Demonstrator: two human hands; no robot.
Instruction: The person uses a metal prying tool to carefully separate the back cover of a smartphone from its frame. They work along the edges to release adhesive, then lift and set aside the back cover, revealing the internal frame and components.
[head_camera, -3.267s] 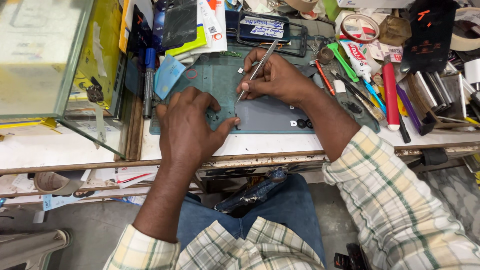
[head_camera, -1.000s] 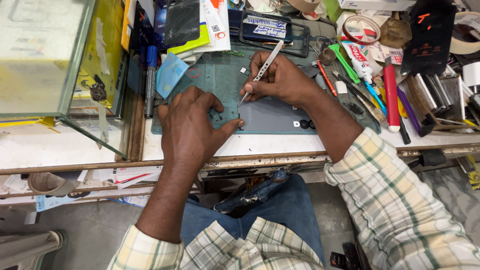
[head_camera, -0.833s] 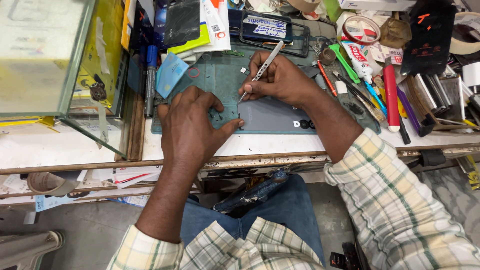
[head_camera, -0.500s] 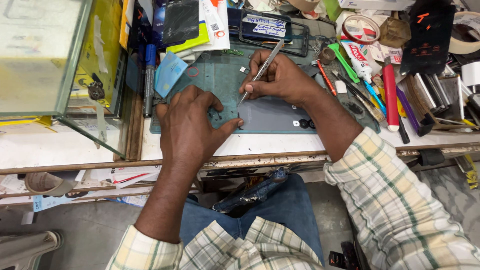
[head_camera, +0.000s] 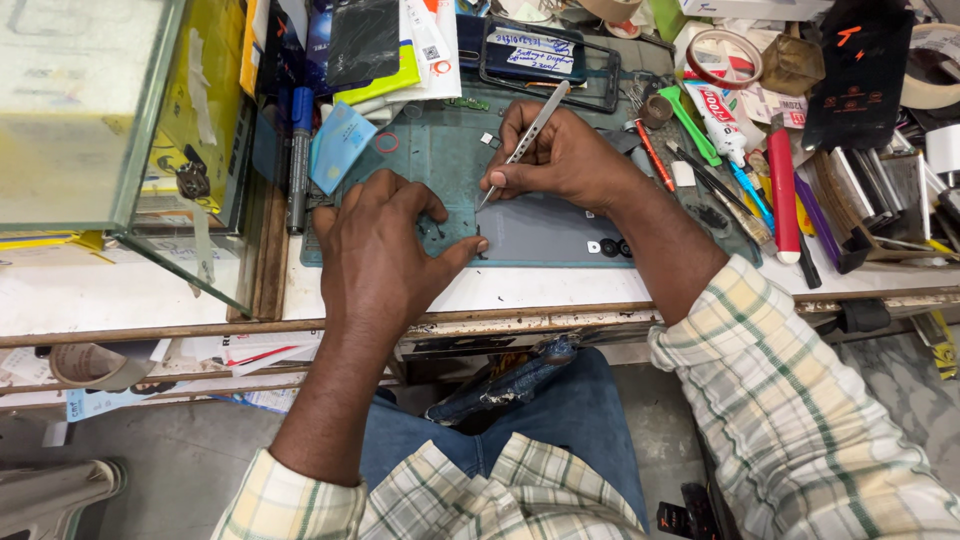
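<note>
A grey phone (head_camera: 545, 232) lies back-up on a green work mat (head_camera: 440, 160) at the bench's front edge. My left hand (head_camera: 385, 250) rests on the mat, its thumb touching the phone's left end, fingers curled over a small dark part I can barely see. Pinched in my right hand (head_camera: 565, 155) is a pair of metal tweezers (head_camera: 525, 135), whose tip points down at the mat just above the phone's left corner.
A glass case (head_camera: 95, 130) stands at the left. Markers, tubes, tape rolls, a red-handled tool (head_camera: 783, 185) and other tools crowd the right of the bench. A phone frame (head_camera: 545, 55) and card packs lie at the back. A dark phone (head_camera: 500, 385) rests on my lap.
Almost nothing has moved. The tweezers' tip has shifted slightly on the mat; both hands stay in place by the phone's left end.
</note>
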